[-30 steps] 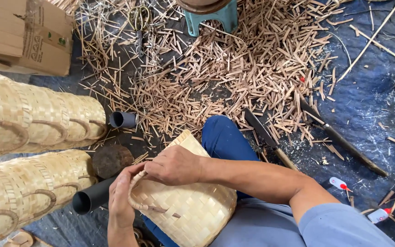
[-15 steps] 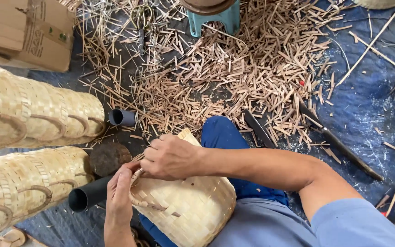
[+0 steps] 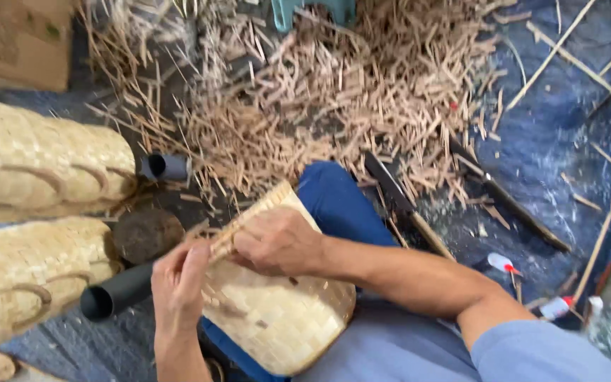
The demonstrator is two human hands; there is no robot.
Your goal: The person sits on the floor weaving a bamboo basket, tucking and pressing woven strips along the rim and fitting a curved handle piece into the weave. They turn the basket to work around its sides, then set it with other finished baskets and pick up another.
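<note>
Head view. Woven basket (image 3: 284, 318) rests on the person's lap, rim tilted toward upper left. Right hand (image 3: 277, 242) lies on the rim, fingers curled closed over a thin bamboo strip (image 3: 224, 237) at the basket edge. Left hand (image 3: 178, 283) just beside it, fingers pinched on the same strip end. Black tube (image 3: 118, 293) lies left of the basket, touching a stack of finished baskets (image 3: 33, 166). Blade with wooden handle (image 3: 404, 205) lies right of the knee, amid bamboo offcuts (image 3: 362, 92) on the blue tarp (image 3: 553, 141).
</note>
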